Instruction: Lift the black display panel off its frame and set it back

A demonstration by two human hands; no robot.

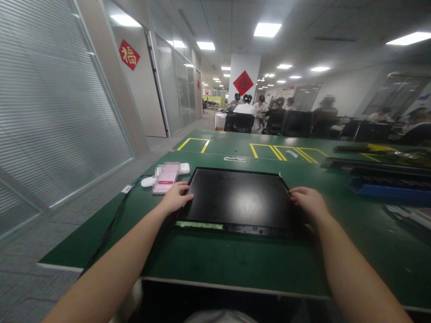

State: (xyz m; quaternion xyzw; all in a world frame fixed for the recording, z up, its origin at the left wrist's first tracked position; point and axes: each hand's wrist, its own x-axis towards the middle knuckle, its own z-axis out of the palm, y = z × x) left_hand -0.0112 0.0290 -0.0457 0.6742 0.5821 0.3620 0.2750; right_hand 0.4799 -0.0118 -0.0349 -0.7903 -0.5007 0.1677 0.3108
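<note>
A black flat display panel (237, 199) lies on the green table (235, 264) in front of me, with a strip of green circuit board (199, 224) showing along its near edge. My left hand (175, 197) grips the panel's left edge. My right hand (308, 202) grips its right edge. Both forearms reach in from the bottom of the view.
A pink phone (165, 178) and a white device (147, 181) lie left of the panel, with a black cable (111, 224) running off the table's left edge. A blue tray (387, 186) and other parts sit at the right. Several seated people (245, 107) work at tables beyond.
</note>
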